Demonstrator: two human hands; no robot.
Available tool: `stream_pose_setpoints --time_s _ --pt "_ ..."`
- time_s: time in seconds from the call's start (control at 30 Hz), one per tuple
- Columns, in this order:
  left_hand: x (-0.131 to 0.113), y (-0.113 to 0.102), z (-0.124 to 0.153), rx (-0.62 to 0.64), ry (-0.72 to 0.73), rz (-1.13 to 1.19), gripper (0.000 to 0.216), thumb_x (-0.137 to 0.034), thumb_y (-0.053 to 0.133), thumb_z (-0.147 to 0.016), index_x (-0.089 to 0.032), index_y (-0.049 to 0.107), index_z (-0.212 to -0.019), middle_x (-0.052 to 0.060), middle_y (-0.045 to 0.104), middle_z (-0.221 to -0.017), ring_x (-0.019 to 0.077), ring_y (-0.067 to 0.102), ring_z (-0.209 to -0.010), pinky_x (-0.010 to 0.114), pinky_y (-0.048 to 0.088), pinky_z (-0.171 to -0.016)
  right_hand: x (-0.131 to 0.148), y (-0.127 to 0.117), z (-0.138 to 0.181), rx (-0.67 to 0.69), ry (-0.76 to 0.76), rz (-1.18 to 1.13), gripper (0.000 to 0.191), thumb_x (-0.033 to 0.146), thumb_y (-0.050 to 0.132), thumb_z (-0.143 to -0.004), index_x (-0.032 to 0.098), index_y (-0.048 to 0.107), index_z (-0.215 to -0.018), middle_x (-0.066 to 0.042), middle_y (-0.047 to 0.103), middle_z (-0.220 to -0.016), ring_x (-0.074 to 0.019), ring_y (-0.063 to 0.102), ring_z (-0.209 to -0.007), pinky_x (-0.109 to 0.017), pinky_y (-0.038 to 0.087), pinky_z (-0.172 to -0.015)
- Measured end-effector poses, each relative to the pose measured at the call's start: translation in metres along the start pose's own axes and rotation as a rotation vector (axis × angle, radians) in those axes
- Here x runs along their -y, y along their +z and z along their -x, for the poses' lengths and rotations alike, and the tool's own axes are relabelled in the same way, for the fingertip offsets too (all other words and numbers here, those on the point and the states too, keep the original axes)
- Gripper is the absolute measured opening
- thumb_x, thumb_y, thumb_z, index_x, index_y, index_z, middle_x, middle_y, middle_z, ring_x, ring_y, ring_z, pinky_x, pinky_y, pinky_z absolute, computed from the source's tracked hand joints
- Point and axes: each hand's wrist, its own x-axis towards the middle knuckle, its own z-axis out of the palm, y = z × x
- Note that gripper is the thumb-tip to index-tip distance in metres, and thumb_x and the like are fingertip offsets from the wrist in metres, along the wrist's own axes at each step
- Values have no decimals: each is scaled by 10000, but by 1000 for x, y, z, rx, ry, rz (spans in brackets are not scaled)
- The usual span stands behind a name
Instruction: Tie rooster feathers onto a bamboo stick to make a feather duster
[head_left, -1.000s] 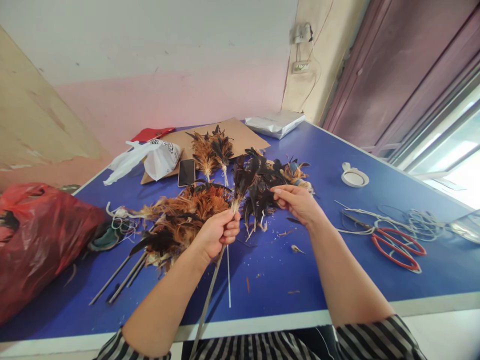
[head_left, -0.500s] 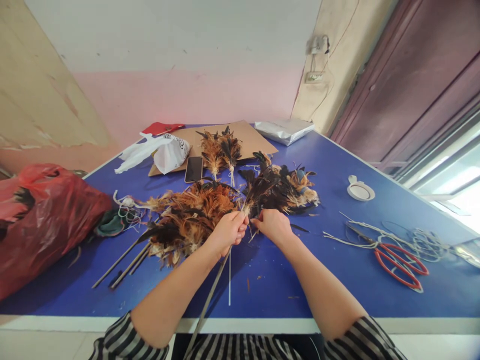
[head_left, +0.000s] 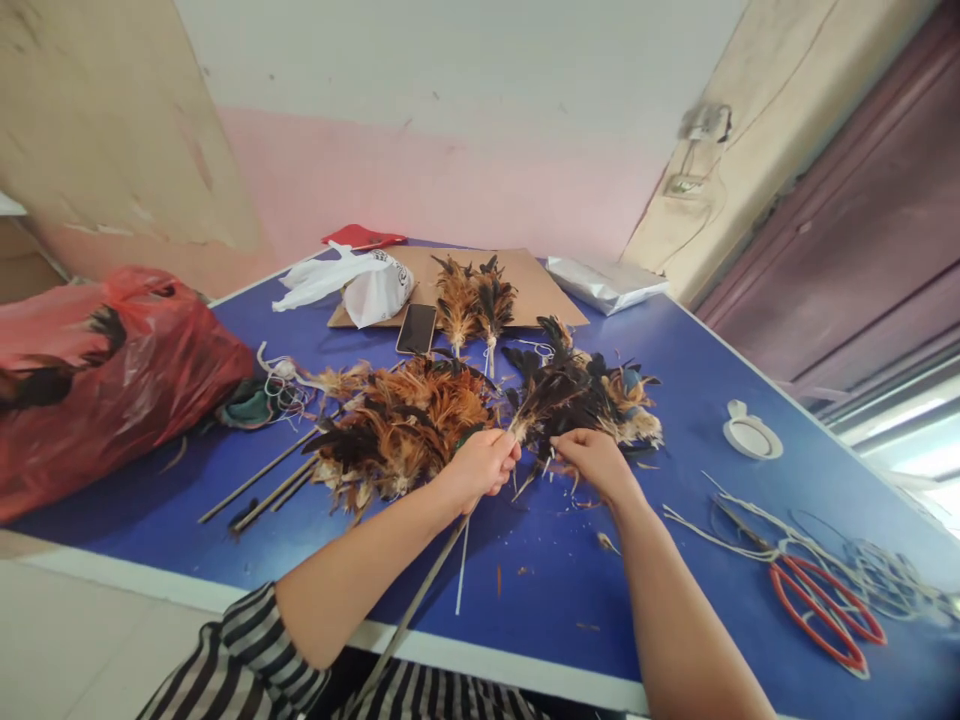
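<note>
While my left hand [head_left: 486, 466] closes around a long stick [head_left: 429, 586], its fingers also press the pale quill ends of some dark feathers [head_left: 551, 390] against the stick's upper end. The feathers fan away from me, and the stick slants down past the counter's [head_left: 555, 610] near edge toward my lap. My right hand [head_left: 600, 462] is just beside, at the near side of a dark feather pile [head_left: 606, 385], thumb and fingertips drawn together; I cannot tell whether they pinch a quill.

To the left of my grip lies a heap of brown feathers [head_left: 420, 415], with thin sticks [head_left: 259, 475] jutting from it toward me. Farther left sits a red plastic bag [head_left: 142, 365]. Beyond the heap I see a phone [head_left: 417, 329], a white plastic bag [head_left: 375, 292] and a cardboard sheet [head_left: 544, 290], on which two feather bundles [head_left: 493, 300] lie side by side, partly past its near edge. A silver package [head_left: 606, 284] rests by the sheet's right side.

Well to the right of my hands are a white ring [head_left: 753, 436], red-handled scissors [head_left: 829, 612] and loose pale string [head_left: 889, 578]. Small scraps dot the surface between my forearms.
</note>
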Motion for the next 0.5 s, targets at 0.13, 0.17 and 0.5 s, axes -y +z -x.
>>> stream_pose_setpoints --time_s 0.13,0.17,0.5 --pt "0 -3 -1 -10 -2 21 245 -326 377 -859 -168 404 -673 -78 282 -501 19 214 -360 156 124 -353 4 15 -2 -81 -77 394 246 414 603 -656 175 652 -683 -41 640 -621 -159 581 -601 -233 384 -533" --pt "0 -4 -2 -8 0 25 247 -330 377 -859 -168 405 -674 -78 281 -503 19 214 -361 157 124 -353 5 17 -1 -75 -80 479 228 399 613 -646 183 664 -699 -48 654 -657 -172 595 -645 -239 386 -555" --pt "3 -5 -4 -1 11 39 256 -364 427 -841 -170 408 -676 -83 279 -500 18 208 -360 158 122 -357 12 17 8 -22 -25 707 142 226 549 -652 179 683 -648 -99 678 -714 -218 623 -708 -264 385 -570"
